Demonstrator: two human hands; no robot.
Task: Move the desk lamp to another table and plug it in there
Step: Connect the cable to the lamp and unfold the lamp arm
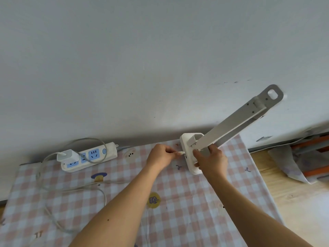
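A white desk lamp [229,127] stands at the far edge of a table covered with a pink checked cloth [178,211], its folded arm slanting up to the right. My right hand [210,157] grips the lamp's base. My left hand [161,155] pinches the small white plug of the cable [179,153], its tip at a port in the side of the base. The white cable [74,190] trails left across the cloth to a white charger [66,155] plugged into a white and blue power strip [89,155] at the back left.
A grey wall [142,59] runs right behind the table. To the right lies a wooden surface [288,189] with a folded plastic sheet [288,163] and an orange metal frame [313,145]. Cable loops lie on the left half of the cloth.
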